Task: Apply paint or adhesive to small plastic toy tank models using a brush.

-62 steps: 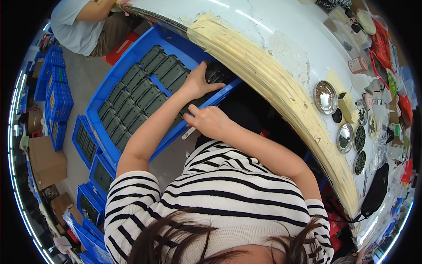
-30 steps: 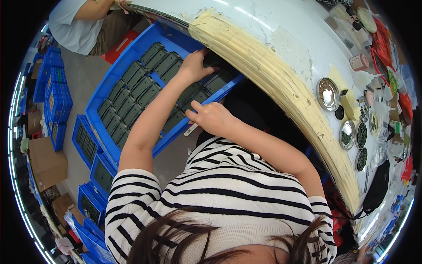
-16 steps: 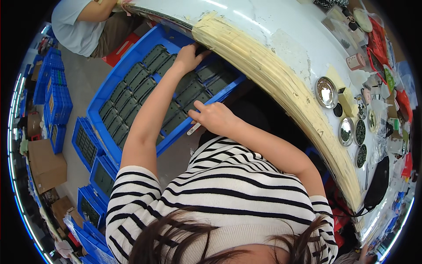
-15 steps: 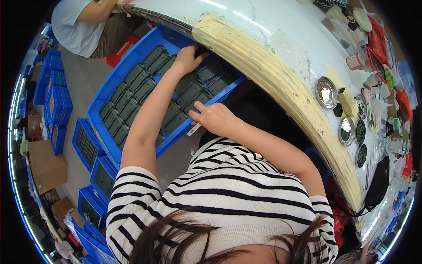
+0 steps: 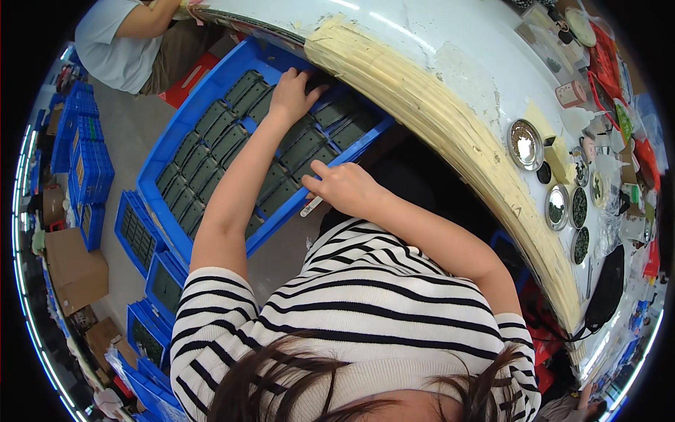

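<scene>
A large blue plastic crate [image 5: 156, 165] holds rows of dark green rectangular pieces [image 5: 228, 145], set in several columns. My left hand [image 5: 290, 98] reaches into its far part, near the table edge, with thumb and fingers apart over the pieces. The fingertips' contact with a piece is hard to make out in the dark corner. Just outside the crate's near right side is my right hand [image 5: 349, 190], its fingers curled and the index finger pointing toward the rim. From under those fingers sticks out a narrow white strip [image 5: 311, 206] with dark marks; its other end is hidden.
A white table [image 5: 450, 77] with a tan padded edge [image 5: 422, 91] curves along the right. Small round metal dishes [image 5: 525, 144] stand on it. More blue crates [image 5: 137, 228] are stacked at left, beside a cardboard box [image 5: 76, 271]. Another person [image 5: 123, 42] sits at the upper left.
My left hand has shifted slightly left and up, and its fingers are more spread. The right hand and white strip have barely moved.
</scene>
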Motion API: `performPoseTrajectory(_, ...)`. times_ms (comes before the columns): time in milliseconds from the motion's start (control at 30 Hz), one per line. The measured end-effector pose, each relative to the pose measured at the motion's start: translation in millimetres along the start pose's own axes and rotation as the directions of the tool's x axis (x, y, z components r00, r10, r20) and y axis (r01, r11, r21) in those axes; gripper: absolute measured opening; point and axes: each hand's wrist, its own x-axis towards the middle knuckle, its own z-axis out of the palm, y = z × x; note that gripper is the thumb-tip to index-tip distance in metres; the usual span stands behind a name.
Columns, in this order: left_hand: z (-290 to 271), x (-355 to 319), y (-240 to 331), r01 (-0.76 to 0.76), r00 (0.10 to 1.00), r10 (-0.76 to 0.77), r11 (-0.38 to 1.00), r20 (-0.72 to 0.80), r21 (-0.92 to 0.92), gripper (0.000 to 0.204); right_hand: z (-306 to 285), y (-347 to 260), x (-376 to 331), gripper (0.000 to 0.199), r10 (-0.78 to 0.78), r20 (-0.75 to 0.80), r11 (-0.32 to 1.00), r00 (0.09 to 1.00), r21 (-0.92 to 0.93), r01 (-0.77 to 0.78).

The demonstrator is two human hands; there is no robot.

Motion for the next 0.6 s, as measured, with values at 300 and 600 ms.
performPoseTrajectory(300,-25.1,-6.7,5.6,0.240,0.954,-0.232,0.970,0.189,-0.023,0.052,0.9,1.8,-0.9,0.019,-0.002,-0.022,1.000,1.000,0.006,0.002)
performPoseTrajectory(600,-37.9,-51.1,-0.1,0.058,0.996,-0.054,0.997,0.076,-0.054,0.046,2.9,2.8,-0.6,0.017,-0.003,-0.020,1.000,1.000,0.008,0.003)
